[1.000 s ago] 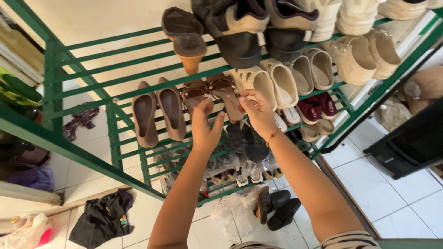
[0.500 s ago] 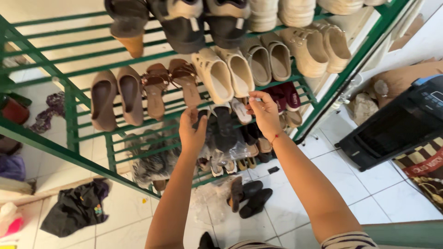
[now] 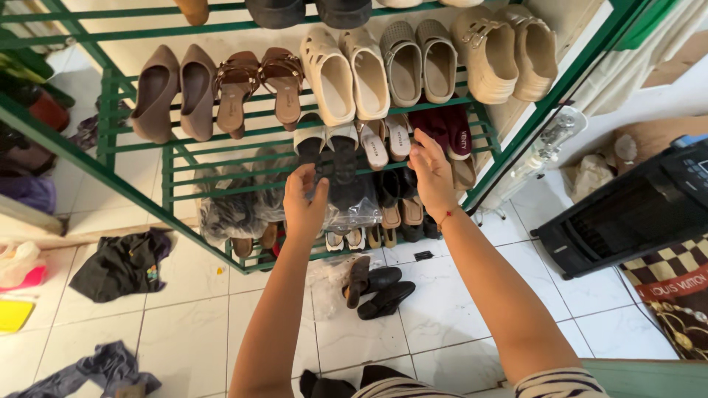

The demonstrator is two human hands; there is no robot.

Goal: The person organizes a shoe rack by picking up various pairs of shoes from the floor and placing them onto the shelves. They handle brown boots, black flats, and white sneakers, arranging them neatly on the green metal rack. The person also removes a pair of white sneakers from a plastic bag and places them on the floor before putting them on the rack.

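- At the far left a yellow flat thing (image 3: pixel 13 313) and a pink bag (image 3: pixel 21 267) lie at the frame edge, on the white tiled floor (image 3: pixel 184 317)
- A black cloth (image 3: pixel 122 264) lies on the floor just in front of the green shoe rack (image 3: pixel 110 110); a grey cloth (image 3: pixel 96 368) lies nearer to the person
- On the upper shelf stand, from left, taupe pumps (image 3: pixel 168 90), brown sandals (image 3: pixel 259 85), cream clogs (image 3: pixel 345 74), grey clogs (image 3: pixel 420 59) and beige shoes (image 3: pixel 507 50), all close together with little free room between them
- The left hand (image 3: pixel 304 206) is half open, the fingers curled near a black shoe (image 3: pixel 344 177) on the lower shelf; I cannot tell if it touches the shoe
- The right hand (image 3: pixel 431 173) is spread open at the front edge of the same shelf, beside maroon slippers (image 3: pixel 446 131)
- Under the hands, clear plastic wrap (image 3: pixel 354 215) covers shoes; a loose pair of black shoes (image 3: pixel 376 287) lies on the floor
- At right, a black appliance (image 3: pixel 627 214) stands on the floor, next to a checkered mat (image 3: pixel 675 284); open floor is between it and the rack
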